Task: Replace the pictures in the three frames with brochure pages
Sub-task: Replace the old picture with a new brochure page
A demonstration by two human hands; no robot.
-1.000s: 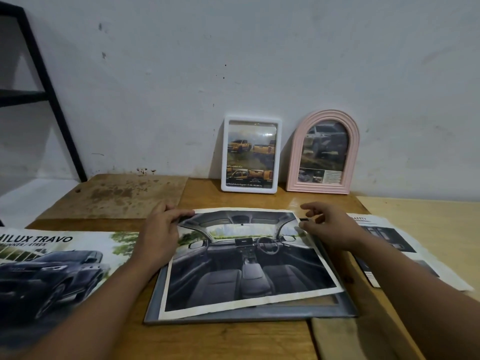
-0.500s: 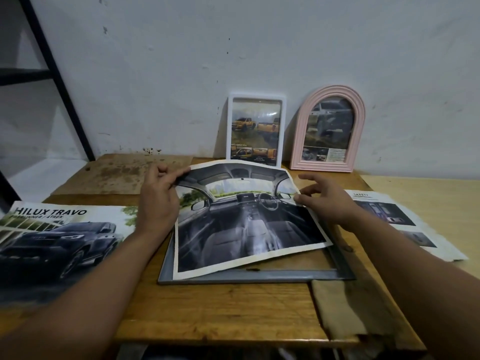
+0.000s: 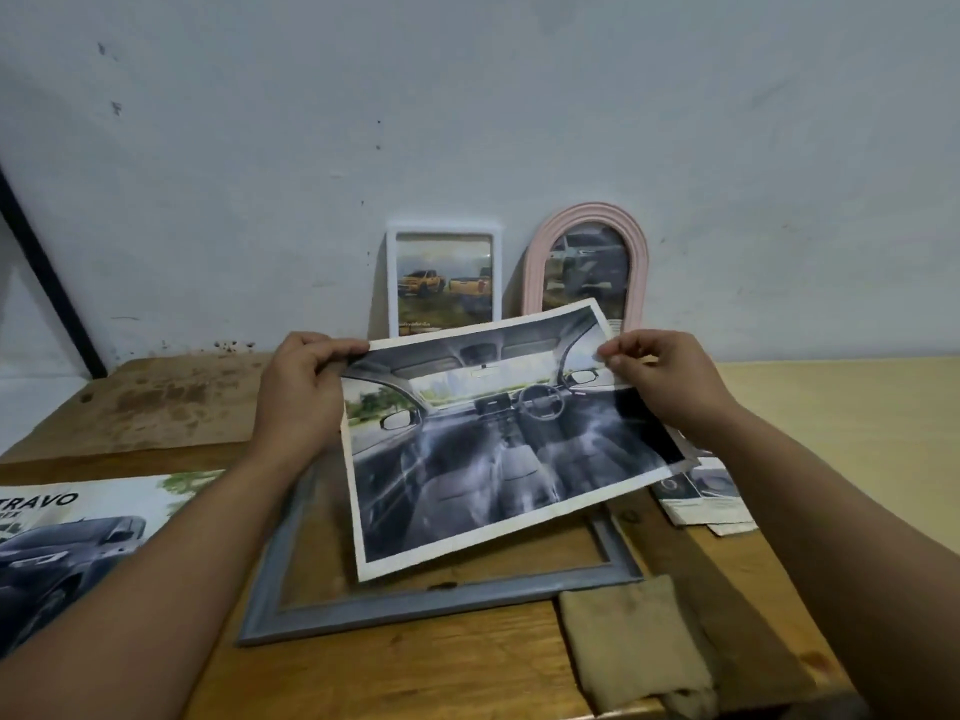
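Note:
A brochure page showing a car interior is held in the air above a grey rectangular frame that lies flat on the wooden table. My left hand pinches the page's upper left corner. My right hand pinches its upper right edge. The page tilts, with its far edge raised. A white frame and a pink arched frame lean on the wall behind, each holding a car picture.
A large Hilux Travo brochure lies at the left on the table. Loose brochure pages lie at the right. A tan cloth sits by the grey frame's near right corner. A black shelf leg stands far left.
Both hands have lifted the car interior page off the grey frame and raised it toward the wall. The frame's inside now shows beneath it.

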